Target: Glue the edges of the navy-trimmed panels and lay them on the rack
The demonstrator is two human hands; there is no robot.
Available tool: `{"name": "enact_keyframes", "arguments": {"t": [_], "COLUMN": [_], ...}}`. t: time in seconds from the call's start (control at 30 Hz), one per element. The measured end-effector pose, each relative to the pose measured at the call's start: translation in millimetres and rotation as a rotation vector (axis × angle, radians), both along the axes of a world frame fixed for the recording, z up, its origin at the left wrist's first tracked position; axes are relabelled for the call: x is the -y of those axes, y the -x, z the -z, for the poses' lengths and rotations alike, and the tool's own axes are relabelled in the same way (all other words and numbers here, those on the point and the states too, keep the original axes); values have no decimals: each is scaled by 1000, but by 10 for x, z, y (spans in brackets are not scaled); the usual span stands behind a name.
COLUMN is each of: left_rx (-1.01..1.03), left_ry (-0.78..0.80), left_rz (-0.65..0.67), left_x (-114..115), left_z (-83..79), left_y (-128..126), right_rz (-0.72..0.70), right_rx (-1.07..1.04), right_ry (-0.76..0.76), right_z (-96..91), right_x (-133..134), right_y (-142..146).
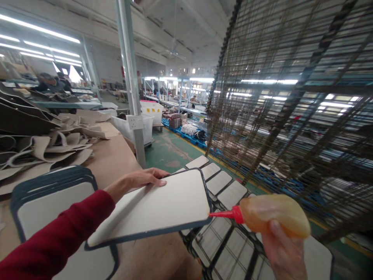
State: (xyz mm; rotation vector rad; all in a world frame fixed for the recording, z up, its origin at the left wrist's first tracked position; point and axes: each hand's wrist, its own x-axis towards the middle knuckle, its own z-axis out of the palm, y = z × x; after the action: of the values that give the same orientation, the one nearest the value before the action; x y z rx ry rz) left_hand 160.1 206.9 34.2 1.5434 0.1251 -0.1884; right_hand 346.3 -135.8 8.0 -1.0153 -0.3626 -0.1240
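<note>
One navy-edged panel (171, 202), one squeeze bottle (276, 212), two hands at work.
The left hand (145, 178) pinches the panel's far edge, thumb on the pale face; the panel extends from beneath it toward the right hand (284, 249), which is closed around the bottle of amber liquid (253, 223). Its single red nozzle (225, 214) meets the panel's near right corner. At least two white bins (148, 130) stand beyond, the nearer holding dark material (123, 116).

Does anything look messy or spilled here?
The heap of pale pieces on the table looks messy: they curl every which way, while the dark-edged panels nearby are stacked flat. I can't see any spill around the bottle.
</note>
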Motion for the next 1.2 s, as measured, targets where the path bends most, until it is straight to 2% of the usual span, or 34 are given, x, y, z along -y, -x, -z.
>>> {"name": "enact_keyframes", "arguments": {"t": [0.27, 0.37, 0.6, 0.73, 0.9, 1.03, 1.2], "left_rx": [36, 35, 47, 54, 58, 40, 31], "left_ry": [13, 68, 197, 202, 214, 235, 246], "left_rz": [-110, -135, -213, -237, -273, -301, -348], "left_x": [53, 85, 144, 145, 161, 201, 235], "left_z": [91, 185, 444, 553, 648, 681, 703], "left_y": [4, -16, -77, -86, -72, -53, -34], "right_rz": [108, 170, 218, 223, 268, 390, 316], "right_rx": [50, 43, 67, 110, 101, 135, 210], "right_ry": [-93, -138, -181, -158, -155, -16, 85], "right_z": [-19, -25, -46, -66, 21, 104, 175], "right_x": [-115, -175, -292, -338, -372, -392, -415], "right_y": [106, 143, 181, 192, 140, 114, 123]}}
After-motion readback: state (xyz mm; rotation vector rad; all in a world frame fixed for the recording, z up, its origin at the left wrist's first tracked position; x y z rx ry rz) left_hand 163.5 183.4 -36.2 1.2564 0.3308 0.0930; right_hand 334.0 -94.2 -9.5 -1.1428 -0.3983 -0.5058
